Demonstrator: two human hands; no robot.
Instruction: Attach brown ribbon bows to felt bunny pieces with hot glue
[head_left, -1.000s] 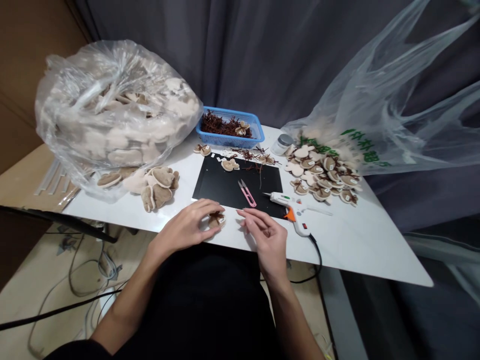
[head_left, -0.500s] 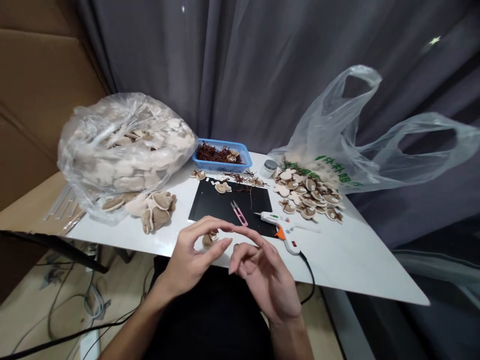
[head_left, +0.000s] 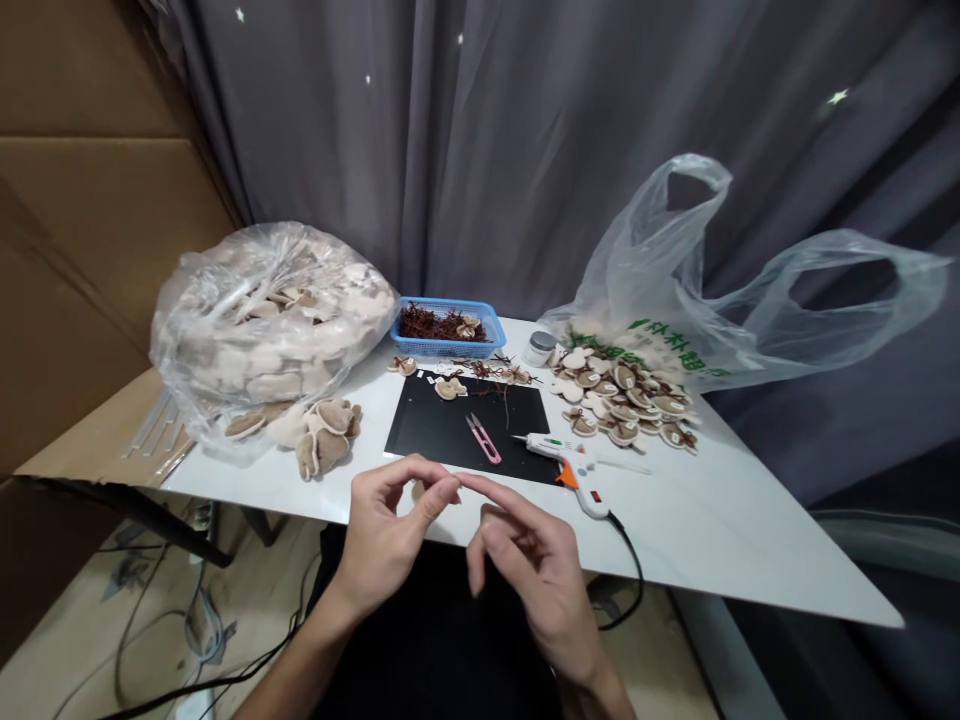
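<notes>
My left hand is over the front edge of the table, thumb and forefinger pressed together in a pinch; whatever they hold, if anything, is too small to make out. The outstretched forefinger of my right hand meets those fingertips, while its other fingers are loosely bent and hold nothing visible. Behind my left fingers a brown plush piece is mostly hidden. Beyond the hands, pink thread snips lie on a black mat. A white glue gun with an orange trigger rests at the mat's right edge.
A clear bag of plush pieces stands at left, with loose plush pieces before it. Behind the mat are a blue basket of brown bows and a grey-lidded jar. Bow-trimmed pieces pile up beside a plastic carrier bag.
My left thumb has closed up against the forefinger. My right hand has turned slightly, its forefinger still at the left fingertips. The camera view has shifted a little.
</notes>
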